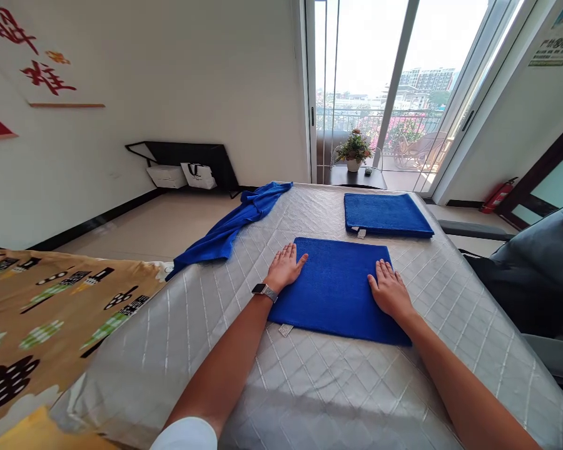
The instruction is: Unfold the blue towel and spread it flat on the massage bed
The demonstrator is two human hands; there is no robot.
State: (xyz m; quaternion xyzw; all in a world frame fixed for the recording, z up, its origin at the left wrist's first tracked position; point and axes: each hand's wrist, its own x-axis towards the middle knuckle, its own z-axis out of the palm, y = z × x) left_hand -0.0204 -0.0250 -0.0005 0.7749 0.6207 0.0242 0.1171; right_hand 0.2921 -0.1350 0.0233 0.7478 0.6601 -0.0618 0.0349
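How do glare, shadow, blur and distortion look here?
Head view: sky beyond the glass doors blown white; mattress glossy, shaded along its near edge; left hand, right hand without obvious blur; extinguisher tilted, likely wide-lens distortion.

The towel (333, 287) is plain bright blue, its tag (285, 329) white at eight o'clock. Between one and two from the towel, the pile (385, 212) is blue too; so, at ten, is the cloth (223, 234). The mattress (323, 387) beneath is silver-grey, quilted in diamonds. At nine, the bedspread (65, 297) is tan, patterned in black, white and green check. At ten, farther out, the characters (49, 78) are red on a white wall (206, 81); at two, the extinguisher (497, 196) is red.
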